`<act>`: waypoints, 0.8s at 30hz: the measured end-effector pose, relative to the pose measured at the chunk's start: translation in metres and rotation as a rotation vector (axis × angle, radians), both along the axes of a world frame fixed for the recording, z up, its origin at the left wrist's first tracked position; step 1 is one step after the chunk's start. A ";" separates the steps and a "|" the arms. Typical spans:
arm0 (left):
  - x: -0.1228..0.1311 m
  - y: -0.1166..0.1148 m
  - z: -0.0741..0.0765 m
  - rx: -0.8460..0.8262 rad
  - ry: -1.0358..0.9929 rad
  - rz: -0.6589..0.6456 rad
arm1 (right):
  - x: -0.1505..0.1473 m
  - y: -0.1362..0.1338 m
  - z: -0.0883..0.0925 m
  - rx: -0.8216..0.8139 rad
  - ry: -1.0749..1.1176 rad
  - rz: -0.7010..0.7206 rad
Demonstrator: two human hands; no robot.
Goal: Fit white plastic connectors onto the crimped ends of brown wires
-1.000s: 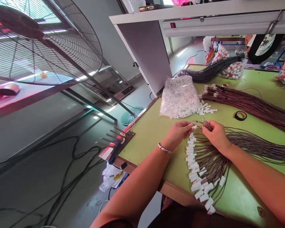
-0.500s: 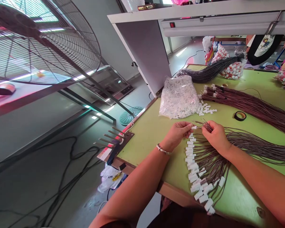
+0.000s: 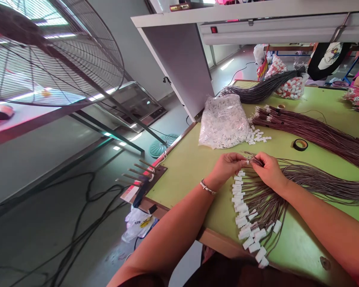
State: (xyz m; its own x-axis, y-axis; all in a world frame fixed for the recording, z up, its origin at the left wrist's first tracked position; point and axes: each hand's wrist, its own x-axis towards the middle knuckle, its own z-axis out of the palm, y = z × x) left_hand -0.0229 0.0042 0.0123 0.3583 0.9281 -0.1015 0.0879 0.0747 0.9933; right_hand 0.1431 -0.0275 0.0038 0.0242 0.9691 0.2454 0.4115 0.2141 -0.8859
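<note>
My left hand (image 3: 228, 165) pinches a small white plastic connector (image 3: 247, 162), mostly covered by the fingertips. Closed around the ends of several thin brown wires (image 3: 256, 160) is my right hand (image 3: 269, 169), its fingers almost touching the left ones. Bare wire tips poke out between the two hands. Below them a row of white connectors (image 3: 239, 199) fans along the green table, each on the end of a brown wire. The rest of that wire bundle (image 3: 323, 181) trails off to the right under my right forearm.
Behind my hands lies a clear bag of white connectors (image 3: 224, 123), with loose connectors (image 3: 259, 136) spilling beside it. A black tape roll (image 3: 300, 144), dark red wire bundles (image 3: 311, 127) and a black wire bundle (image 3: 260, 87) lie farther back. A pegged block (image 3: 149, 179) sits at the left edge.
My hands have drawn closer together, and the connector in my left fingers has moved right against the wire ends at my right fingers. The camera view has shifted slightly.
</note>
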 end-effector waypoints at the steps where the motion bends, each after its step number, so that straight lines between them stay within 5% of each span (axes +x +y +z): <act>1: 0.000 -0.001 0.000 -0.005 -0.010 0.012 | 0.000 0.000 0.001 -0.023 0.028 0.007; 6: 0.001 -0.004 0.003 -0.003 -0.050 0.059 | 0.002 0.002 -0.001 -0.053 0.091 -0.015; 24: 0.008 -0.006 -0.004 0.040 0.077 0.051 | -0.004 0.003 -0.006 0.014 -0.213 -0.034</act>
